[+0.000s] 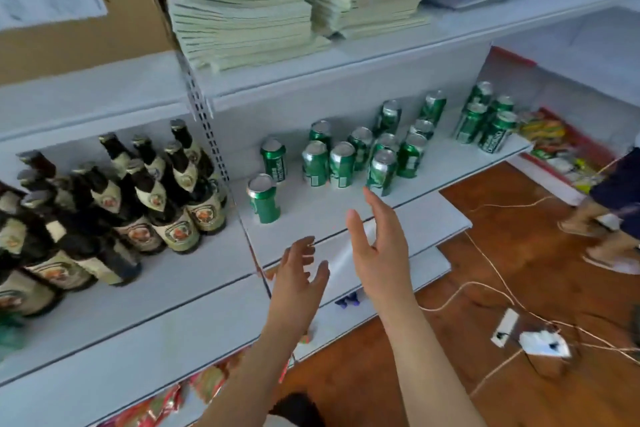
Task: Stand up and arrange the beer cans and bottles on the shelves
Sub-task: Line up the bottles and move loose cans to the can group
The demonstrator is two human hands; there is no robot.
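Both hands are raised in front of a white shelf (156, 291) and hold nothing: the left hand (298, 282) has loosely spread fingers, and the right hand (379, 246) is held edge-on with straight fingers pointing toward the green beer cans (346, 159). The cans all stand upright on the right half of the shelf, most in a loose cluster, one can (263, 198) apart at the front left and four more at the far right end. Dark brown beer bottles (149, 198) with cream labels stand crowded on the left half. Stacked pale notebooks (249, 10) fill the shelf above. A white power strip (504, 328) and cables lie on the wooden floor.
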